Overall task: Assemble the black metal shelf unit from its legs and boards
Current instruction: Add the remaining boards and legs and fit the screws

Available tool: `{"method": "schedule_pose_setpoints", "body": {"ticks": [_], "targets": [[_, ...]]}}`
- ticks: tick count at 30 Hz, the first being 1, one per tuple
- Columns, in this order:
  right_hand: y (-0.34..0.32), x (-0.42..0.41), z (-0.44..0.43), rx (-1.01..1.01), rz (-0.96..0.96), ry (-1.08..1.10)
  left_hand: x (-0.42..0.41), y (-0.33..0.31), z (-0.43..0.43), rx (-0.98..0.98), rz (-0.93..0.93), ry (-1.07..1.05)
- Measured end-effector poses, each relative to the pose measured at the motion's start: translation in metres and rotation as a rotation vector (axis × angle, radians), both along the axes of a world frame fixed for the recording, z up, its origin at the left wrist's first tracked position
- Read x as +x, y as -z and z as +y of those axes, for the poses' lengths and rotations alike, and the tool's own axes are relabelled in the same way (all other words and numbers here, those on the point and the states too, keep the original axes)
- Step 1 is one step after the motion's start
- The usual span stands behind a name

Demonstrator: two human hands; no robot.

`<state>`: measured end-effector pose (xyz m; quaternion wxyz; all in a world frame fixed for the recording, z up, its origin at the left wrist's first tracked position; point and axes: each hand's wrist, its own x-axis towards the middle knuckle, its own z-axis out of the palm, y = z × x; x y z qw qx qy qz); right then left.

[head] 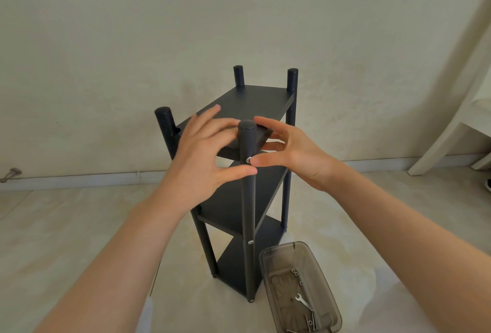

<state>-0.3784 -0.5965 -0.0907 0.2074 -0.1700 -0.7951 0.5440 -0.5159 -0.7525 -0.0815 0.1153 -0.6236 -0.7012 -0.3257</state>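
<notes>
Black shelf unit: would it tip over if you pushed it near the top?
Probably, yes. The shelf unit is tall and narrow, so a push up high could likely tip it sideways. It looks stiff: bolts fasten its boards to the legs. On the smooth floor it might slide first.

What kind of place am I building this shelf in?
Most likely a sparsely furnished room in a home: a pale hard floor, a plain plastered wall with a skirting board, and a white piece of furniture at the right edge.
</notes>
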Motion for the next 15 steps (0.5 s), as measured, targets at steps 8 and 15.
{"method": "schedule_pose_setpoints", "body": {"ticks": [8,15], "targets": [[-0.0009,0.0028,-0.0015,-0.035,-0.033,-0.006,-0.0040,0.0051,0.0078,-0.069,-0.154,0.059],[0.0008,0.0022,0.0006,-0.339,0.088,-0.068,0.0003,0.0053,0.0050,-0.067,-0.172,0.062]]}}
